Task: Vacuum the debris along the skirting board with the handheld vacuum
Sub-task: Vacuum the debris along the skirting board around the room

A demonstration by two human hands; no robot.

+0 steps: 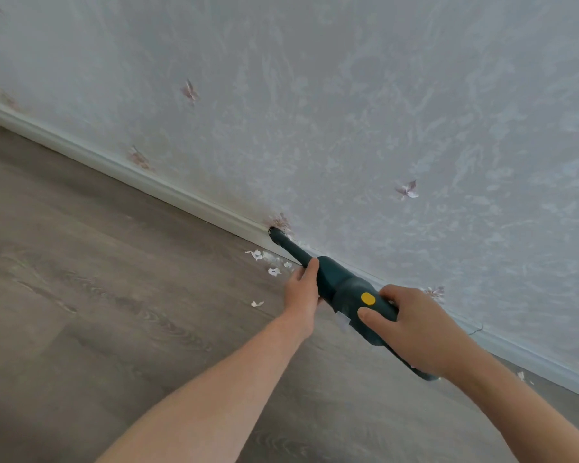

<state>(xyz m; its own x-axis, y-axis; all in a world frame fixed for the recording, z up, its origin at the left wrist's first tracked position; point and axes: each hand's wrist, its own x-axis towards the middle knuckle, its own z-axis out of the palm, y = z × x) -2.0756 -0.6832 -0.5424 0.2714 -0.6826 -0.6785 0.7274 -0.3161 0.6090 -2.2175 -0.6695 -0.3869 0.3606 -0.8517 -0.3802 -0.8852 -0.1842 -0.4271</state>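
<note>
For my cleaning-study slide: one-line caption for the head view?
Both hands, left hand and right hand, grip a teal handheld vacuum, nozzle at the skirting board above paper scraps.

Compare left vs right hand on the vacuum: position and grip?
The left hand sits forward, where the nozzle meets the handheld vacuum body, thumb along its side; the right hand is at the rear, wrapped round the handle. Right thumb lies just below the yellow button; the left is nowhere near it. Both hold the vacuum.
</note>
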